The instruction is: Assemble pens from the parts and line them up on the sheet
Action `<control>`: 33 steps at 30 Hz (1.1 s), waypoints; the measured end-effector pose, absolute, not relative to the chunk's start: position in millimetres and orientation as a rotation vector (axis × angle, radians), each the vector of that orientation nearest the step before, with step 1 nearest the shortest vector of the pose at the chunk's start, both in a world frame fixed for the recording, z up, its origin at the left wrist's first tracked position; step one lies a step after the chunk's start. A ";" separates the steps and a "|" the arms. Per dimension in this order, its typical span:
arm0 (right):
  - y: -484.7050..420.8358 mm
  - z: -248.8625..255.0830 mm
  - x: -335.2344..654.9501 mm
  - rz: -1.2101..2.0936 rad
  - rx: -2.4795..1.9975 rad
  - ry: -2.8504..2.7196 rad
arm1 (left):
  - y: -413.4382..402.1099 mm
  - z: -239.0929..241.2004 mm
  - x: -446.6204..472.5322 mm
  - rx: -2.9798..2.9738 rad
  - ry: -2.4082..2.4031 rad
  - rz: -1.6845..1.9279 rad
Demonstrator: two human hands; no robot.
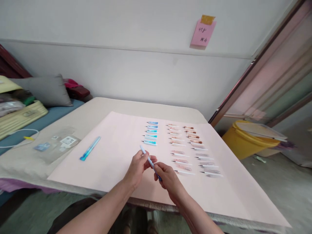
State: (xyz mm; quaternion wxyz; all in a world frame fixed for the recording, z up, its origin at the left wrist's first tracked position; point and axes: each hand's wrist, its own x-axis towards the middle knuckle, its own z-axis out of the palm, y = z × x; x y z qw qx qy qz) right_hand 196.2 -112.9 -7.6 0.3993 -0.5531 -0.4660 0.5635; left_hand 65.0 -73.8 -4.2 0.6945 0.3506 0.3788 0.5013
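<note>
A light blue pen (143,150) with a darker blue end is held in front of me above the pink sheet, its pale tip pointing up and away. My left hand (139,164) grips its upper part between thumb and fingers. Around the darker lower end, my right hand (165,175) is closed. Just beyond my hands, several blue pens (149,136) lie in a column, dark tips to the left. Columns of pinkish pens (176,133), brown pens (193,136) and greyish pens (206,162) lie to the right. One more blue pen (90,149) rests alone at the left.
A clear plastic bag (58,151) with labels lies left of the pink sheet (122,130). A white cable (17,131) runs at the far left beside a grey cushion (46,91). Right of the table stands a yellow bin (240,139). A pink note (202,34) is taped to the wall.
</note>
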 end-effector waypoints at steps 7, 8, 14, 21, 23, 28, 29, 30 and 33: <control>-117.7 -6.6 188.1 0.848 -1.585 -1.418 | -82.8 -6.1 71.5 0.646 0.779 1.072; -117.1 -7.2 187.6 0.892 -1.570 -1.372 | -83.6 -6.1 72.0 0.632 0.768 1.076; -112.7 -15.0 189.0 1.909 -1.104 -0.610 | -85.1 -4.6 73.4 0.625 0.676 1.060; -115.1 -7.7 189.5 1.934 -0.999 -0.542 | -84.1 -5.0 73.2 0.668 0.661 0.994; -114.1 -4.4 192.0 1.815 -1.078 -0.702 | -85.0 -4.7 73.8 0.689 0.647 0.960; -110.0 -1.0 201.4 1.262 -1.368 -1.255 | -88.3 -2.9 75.0 0.716 0.747 0.967; -109.8 -1.4 202.0 1.080 -1.439 -1.373 | -88.5 -2.9 74.6 0.727 0.799 0.989; -109.9 -2.2 202.0 0.893 -1.505 -1.480 | -88.3 -3.0 73.9 0.736 0.852 1.015; -111.7 -4.7 198.2 0.590 -1.614 -1.635 | -86.1 -2.5 70.6 0.756 0.968 1.111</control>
